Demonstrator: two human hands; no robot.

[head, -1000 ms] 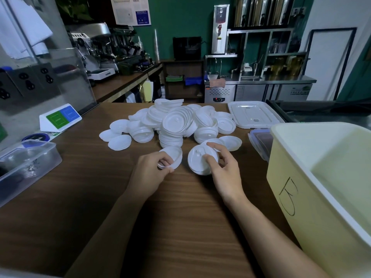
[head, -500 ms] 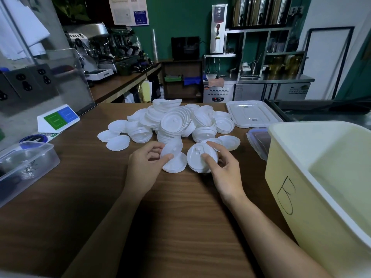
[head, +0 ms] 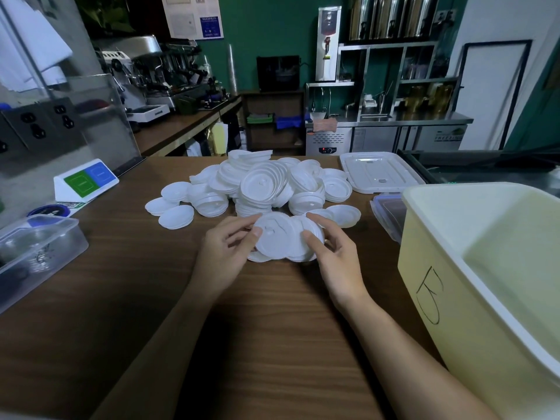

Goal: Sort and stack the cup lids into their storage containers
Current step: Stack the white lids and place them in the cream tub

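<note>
On the table (head: pixel 272 328), a pile of lids (head: pixel 263 186) lies centre-rear. Directly before it, left hand (head: pixel 221 256) and right hand (head: pixel 339 262) flank the held lids (head: pixel 275 237). Bin (head: pixel 454 268) at right; flat cover (head: pixel 378 172) behind it; shallow container (head: pixel 36 247) at left.

Green wall (head: pixel 272 31) behind steel counter (head: pixel 394 119), wooden table (head: pixel 272 328).
</note>
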